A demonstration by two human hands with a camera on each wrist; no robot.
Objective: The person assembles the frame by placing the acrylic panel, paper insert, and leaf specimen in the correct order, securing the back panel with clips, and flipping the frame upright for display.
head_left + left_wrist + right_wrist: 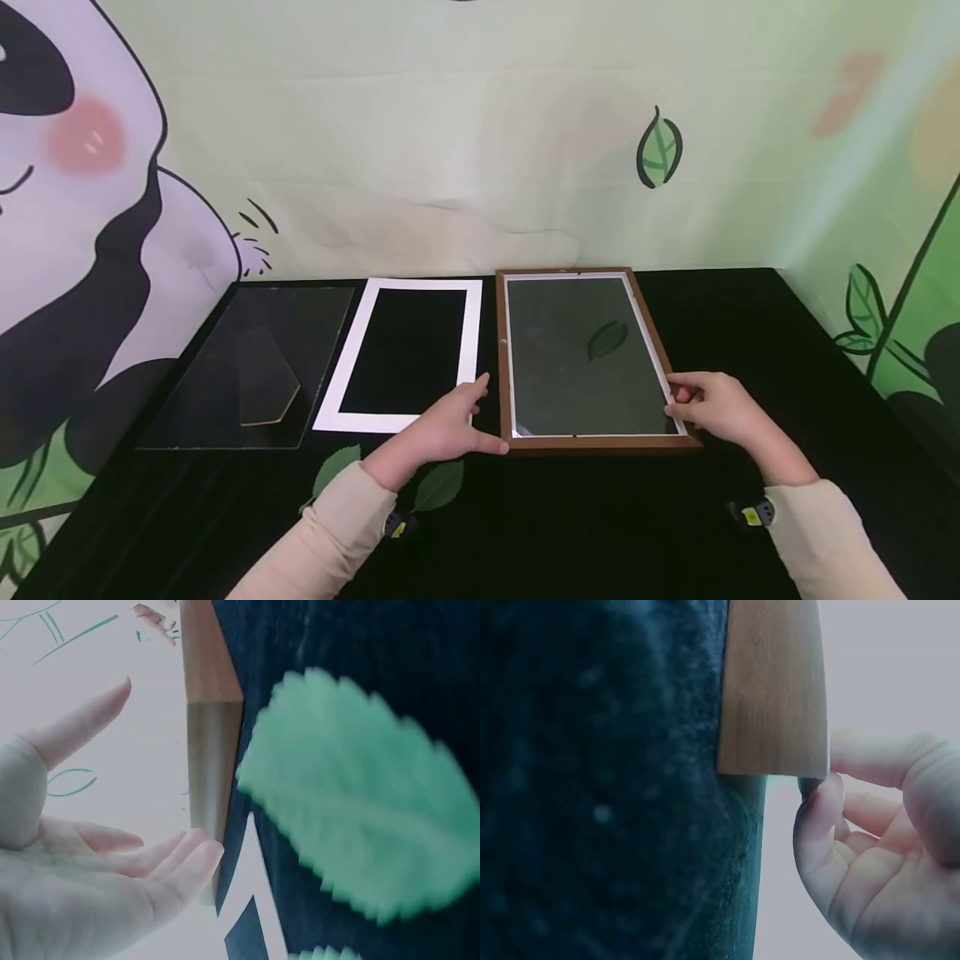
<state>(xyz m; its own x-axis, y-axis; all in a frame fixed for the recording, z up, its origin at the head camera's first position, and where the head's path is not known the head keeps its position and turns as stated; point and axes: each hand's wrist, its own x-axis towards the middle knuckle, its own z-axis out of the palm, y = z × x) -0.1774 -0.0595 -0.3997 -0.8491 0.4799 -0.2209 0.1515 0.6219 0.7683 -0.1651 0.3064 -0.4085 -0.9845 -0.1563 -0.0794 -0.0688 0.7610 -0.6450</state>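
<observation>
A brown wooden picture frame (600, 445) lies flat on the black tabletop, with a glossy glass pane (570, 383) inside a thin white inner edge. My right hand (716, 406) pinches its right side near the front corner, thumb over the top; in the right wrist view the fingers meet the wooden edge (776, 697). At the opposite front corner is my left hand (450, 423), fingers spread and thumb tip right at the wood. The left wrist view shows that palm open beside the frame's side (214, 660). The left forearm reaches past a white mat (345, 367).
Left of the mat lies a dark backing board (198, 383) with a folded stand (266, 379) on it. Green leaf shapes (440, 485) show on the black cloth near the left wrist. A printed backdrop (450, 167) rises right behind the table's far edge.
</observation>
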